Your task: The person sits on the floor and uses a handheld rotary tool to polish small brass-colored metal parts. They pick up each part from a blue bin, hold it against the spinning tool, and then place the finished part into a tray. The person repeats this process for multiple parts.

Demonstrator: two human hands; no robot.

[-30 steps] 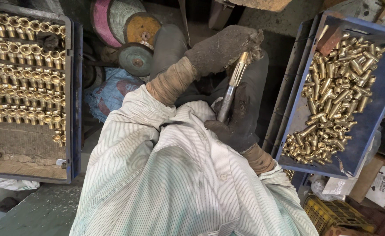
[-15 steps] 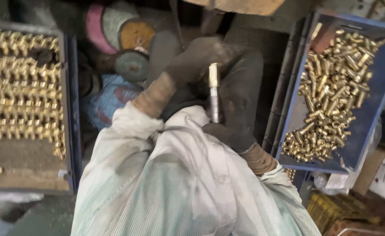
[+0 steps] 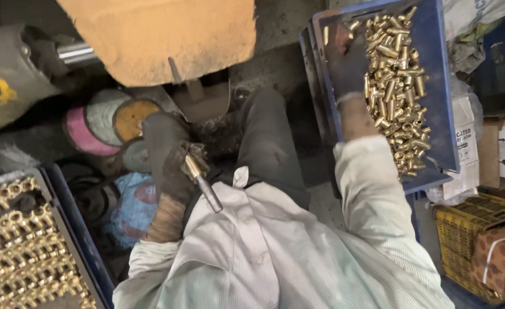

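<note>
A: Head view: my left hand grips a metal rod, closed fist.

B: Right hand?

A: In the blue tray among brass fittings (grip unclear). Tilted tray could spill.

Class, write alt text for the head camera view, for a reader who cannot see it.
A seated person's gloved left hand grips a metal rod, while the gloved right hand reaches into a blue tray of loose brass fittings. Another blue tray at lower left holds brass parts in rows.
</note>
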